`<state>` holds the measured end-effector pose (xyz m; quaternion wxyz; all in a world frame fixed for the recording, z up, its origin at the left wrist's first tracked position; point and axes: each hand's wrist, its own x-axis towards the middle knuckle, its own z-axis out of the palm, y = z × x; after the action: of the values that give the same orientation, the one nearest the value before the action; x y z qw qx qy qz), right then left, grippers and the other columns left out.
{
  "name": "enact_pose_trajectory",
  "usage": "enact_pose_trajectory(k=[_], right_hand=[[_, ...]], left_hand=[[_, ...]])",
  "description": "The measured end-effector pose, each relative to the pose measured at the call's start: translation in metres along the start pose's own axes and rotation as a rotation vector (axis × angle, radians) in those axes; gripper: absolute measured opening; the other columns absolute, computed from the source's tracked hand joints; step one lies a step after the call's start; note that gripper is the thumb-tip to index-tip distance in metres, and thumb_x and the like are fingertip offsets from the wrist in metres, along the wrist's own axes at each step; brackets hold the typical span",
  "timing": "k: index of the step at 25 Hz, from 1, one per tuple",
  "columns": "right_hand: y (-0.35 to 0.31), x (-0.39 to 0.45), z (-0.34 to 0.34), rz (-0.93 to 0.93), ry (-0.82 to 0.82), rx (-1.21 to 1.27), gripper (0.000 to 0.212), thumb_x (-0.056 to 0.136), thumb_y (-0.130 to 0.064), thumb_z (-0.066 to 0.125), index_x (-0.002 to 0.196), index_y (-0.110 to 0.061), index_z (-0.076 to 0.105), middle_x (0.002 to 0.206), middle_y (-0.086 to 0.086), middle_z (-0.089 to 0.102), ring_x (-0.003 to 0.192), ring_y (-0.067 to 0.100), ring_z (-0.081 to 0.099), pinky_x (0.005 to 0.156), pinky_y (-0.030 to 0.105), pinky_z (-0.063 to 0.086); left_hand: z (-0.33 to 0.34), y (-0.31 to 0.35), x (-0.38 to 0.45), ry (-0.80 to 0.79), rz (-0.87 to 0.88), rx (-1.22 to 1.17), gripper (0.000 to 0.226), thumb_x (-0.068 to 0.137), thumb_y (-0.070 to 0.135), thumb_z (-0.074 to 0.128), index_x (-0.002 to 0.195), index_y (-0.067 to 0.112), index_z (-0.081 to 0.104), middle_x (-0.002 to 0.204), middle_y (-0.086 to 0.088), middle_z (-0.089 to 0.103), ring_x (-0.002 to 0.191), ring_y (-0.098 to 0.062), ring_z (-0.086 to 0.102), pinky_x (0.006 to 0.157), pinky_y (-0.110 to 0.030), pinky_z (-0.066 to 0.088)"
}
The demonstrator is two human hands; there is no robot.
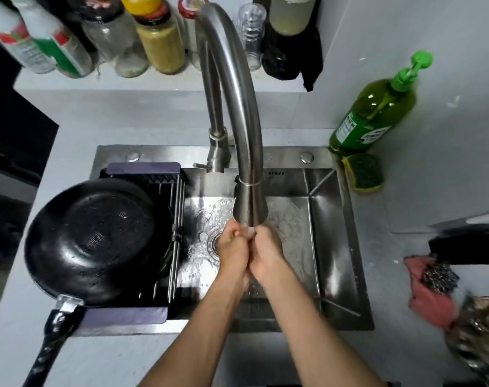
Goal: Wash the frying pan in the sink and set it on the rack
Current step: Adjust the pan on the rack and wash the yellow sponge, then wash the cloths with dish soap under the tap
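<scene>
Pan [92, 236] racked; hands [249, 250] pressed together under faucet [249, 202]

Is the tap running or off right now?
Running: water spills from the faucet head over both hands and splashes across the sink.

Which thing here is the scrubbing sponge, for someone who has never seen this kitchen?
Start at the steel sink and go to its far right corner. On the counter there, below the green soap bottle, lies the sponge: flat, yellow with a dark green top, unlike the tall bottle.
</scene>
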<state>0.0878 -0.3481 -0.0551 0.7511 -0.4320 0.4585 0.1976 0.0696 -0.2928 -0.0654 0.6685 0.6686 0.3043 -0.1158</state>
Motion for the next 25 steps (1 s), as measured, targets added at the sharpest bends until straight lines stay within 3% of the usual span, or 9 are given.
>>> enact_pose_trajectory(k=[3,7,9,13,16,19,21,23,25], right_hand=[[0.019,-0.006,-0.013,0.063,-0.186,0.232,0.034,0.101,-0.02,0.045,0.085,-0.008,0.072,0.073,0.007,0.071,0.064,0.014,0.069,0.06,0.023,0.057],[0.022,-0.005,-0.07,-0.125,0.042,-0.66,0.027,0.1,-0.027,0.049,0.111,-0.017,0.072,0.119,0.007,0.071,0.094,0.017,0.066,0.079,0.027,0.051],[0.022,-0.012,-0.113,-0.25,0.224,-0.855,0.03,0.098,-0.028,0.055,0.124,-0.02,0.067,0.13,0.001,0.066,0.111,0.02,0.063,0.09,0.027,0.047],[-0.002,-0.024,-0.21,-0.542,0.636,-1.002,0.025,0.092,-0.016,0.057,0.114,-0.013,0.068,0.114,0.01,0.07,0.104,0.031,0.064,0.087,0.033,0.051],[-0.021,-0.028,-0.278,-0.543,0.86,-1.096,0.03,0.093,-0.013,0.053,0.122,-0.006,0.06,0.114,0.015,0.065,0.108,0.035,0.058,0.09,0.045,0.049],[-0.025,-0.019,-0.31,-0.442,0.919,-1.04,0.048,0.089,-0.007,0.056,0.136,-0.001,0.05,0.132,0.028,0.056,0.124,0.041,0.048,0.1,0.044,0.039],[-0.029,-0.013,-0.319,-0.555,0.934,-1.043,0.062,0.082,0.0,0.063,0.142,-0.002,0.047,0.138,0.029,0.052,0.125,0.044,0.048,0.104,0.043,0.037],[-0.04,-0.009,-0.326,-0.532,0.918,-1.109,0.072,0.085,-0.006,0.065,0.151,-0.011,0.037,0.135,0.026,0.054,0.12,0.041,0.054,0.099,0.041,0.041],[-0.045,-0.009,-0.332,-0.499,0.902,-1.072,0.067,0.089,-0.009,0.063,0.151,-0.018,0.038,0.125,0.023,0.062,0.108,0.037,0.061,0.089,0.038,0.046]], left_hand=[[-0.013,-0.009,-0.003,-0.096,-0.011,-0.01,0.012,0.088,0.002,0.064,0.078,0.007,0.063,0.08,-0.012,0.069,0.07,-0.018,0.064,0.07,-0.033,0.056],[-0.024,-0.022,-0.006,-0.172,-0.151,0.026,0.015,0.097,0.013,0.054,0.108,0.019,0.064,0.103,-0.008,0.07,0.077,-0.016,0.065,0.07,-0.03,0.051],[-0.016,-0.027,-0.017,-0.21,-0.253,-0.069,0.023,0.102,0.026,0.043,0.11,0.018,0.063,0.105,-0.003,0.069,0.084,-0.015,0.064,0.073,-0.029,0.048],[0.006,-0.031,-0.044,-0.263,-0.329,-0.082,0.032,0.104,0.028,0.036,0.108,0.014,0.064,0.104,-0.004,0.07,0.086,-0.017,0.064,0.069,-0.029,0.052],[0.032,-0.034,-0.066,-0.315,-0.288,0.06,0.03,0.102,0.015,0.038,0.115,0.013,0.065,0.105,-0.005,0.072,0.092,-0.022,0.064,0.077,-0.031,0.048],[0.078,-0.04,-0.086,-0.377,-0.239,0.152,0.027,0.1,0.007,0.043,0.111,0.009,0.068,0.104,-0.007,0.072,0.091,-0.022,0.062,0.075,-0.029,0.047],[0.116,-0.042,-0.096,-0.432,-0.239,0.184,0.023,0.098,0.004,0.048,0.108,0.006,0.069,0.099,-0.01,0.072,0.083,-0.021,0.061,0.068,-0.026,0.049],[0.151,-0.044,-0.102,-0.47,-0.252,0.202,0.021,0.095,0.001,0.051,0.106,0.003,0.069,0.094,-0.016,0.068,0.072,-0.021,0.058,0.054,-0.021,0.05],[0.179,-0.045,-0.109,-0.501,-0.257,0.194,0.018,0.093,0.001,0.056,0.102,0.005,0.071,0.094,-0.019,0.068,0.073,-0.023,0.058,0.057,-0.024,0.051]])
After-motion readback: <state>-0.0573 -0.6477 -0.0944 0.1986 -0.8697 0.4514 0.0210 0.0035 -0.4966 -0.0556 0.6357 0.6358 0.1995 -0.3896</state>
